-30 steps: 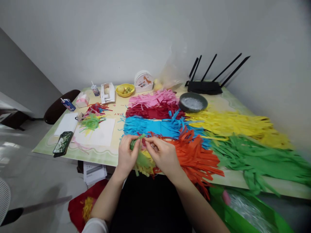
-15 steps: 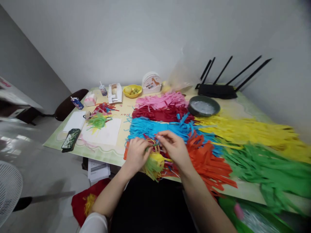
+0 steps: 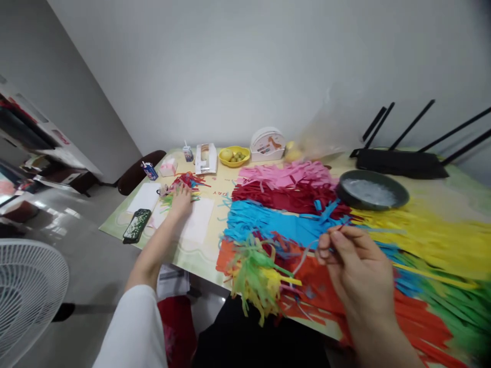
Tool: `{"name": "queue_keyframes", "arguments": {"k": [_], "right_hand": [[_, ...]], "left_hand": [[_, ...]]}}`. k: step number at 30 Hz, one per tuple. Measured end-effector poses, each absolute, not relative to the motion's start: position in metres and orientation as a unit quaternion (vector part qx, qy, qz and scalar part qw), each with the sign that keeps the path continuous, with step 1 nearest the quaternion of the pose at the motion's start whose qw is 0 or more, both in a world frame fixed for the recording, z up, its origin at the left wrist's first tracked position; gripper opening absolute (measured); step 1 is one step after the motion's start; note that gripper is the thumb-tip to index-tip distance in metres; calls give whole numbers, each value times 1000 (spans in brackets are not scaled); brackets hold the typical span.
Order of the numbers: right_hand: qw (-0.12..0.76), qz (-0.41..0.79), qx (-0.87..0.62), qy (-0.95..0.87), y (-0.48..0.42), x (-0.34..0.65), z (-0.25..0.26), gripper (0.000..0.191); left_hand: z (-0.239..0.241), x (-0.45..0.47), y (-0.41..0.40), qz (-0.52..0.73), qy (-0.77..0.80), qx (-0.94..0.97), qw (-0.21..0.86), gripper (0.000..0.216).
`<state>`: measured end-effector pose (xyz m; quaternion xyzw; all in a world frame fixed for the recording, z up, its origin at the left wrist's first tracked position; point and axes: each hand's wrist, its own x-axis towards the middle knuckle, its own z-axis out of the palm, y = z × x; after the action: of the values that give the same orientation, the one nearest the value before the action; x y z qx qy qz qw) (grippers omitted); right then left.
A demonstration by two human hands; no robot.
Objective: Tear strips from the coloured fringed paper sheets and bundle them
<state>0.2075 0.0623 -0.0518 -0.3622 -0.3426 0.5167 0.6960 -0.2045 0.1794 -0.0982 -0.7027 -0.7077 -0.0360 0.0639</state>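
Observation:
My left hand is stretched out to the far left, its fingers apart over a small bundle of red, blue and green fringed strips. My right hand is closed in a pinch on a thin pale strip, which trails down to the left; the exact grip is partly hidden. Left of it, at the table's front edge, lies a green and yellow fringed tassel, its ends hanging over. Beneath are layers of fringed sheets: orange, blue, dark red and pink.
Yellow fringe and green fringe spread rightward. A dark bowl and a black router stand at the back right. A phone, white paper and a yellow fruit dish are leftward. A fan stands at lower left.
My hands were together above the tassel; now the left one has moved far left to the small bundle. The right hand has moved right with the strip. The view has shifted left.

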Motion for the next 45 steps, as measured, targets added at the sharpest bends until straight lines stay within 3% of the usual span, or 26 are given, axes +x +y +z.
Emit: {"name": "queue_keyframes", "arguments": {"k": [7,15,23,30,38,45], "right_hand": [[670,518,-420,-324,66,213,-53,23],[658,501,-460,-323,71,208,-56,30],[626,480,-513,-338,76,210,-61,36],[617,467,-530,-348,79,209,-63,37],[627,450,-510,-380,81,213,-68,34],[622,427,-511,-413,76,221,-73,34]], "left_hand": [[-129,-246,210,41,-724,-687,60,53],[-118,-259,240,68,-645,-757,84,37],[-120,-268,287,99,-655,-749,19,42],[-124,-268,305,67,-679,-730,35,45],[-113,-258,309,-23,-724,-690,2,37],[-73,-232,290,-247,-750,-609,-83,33]]}}
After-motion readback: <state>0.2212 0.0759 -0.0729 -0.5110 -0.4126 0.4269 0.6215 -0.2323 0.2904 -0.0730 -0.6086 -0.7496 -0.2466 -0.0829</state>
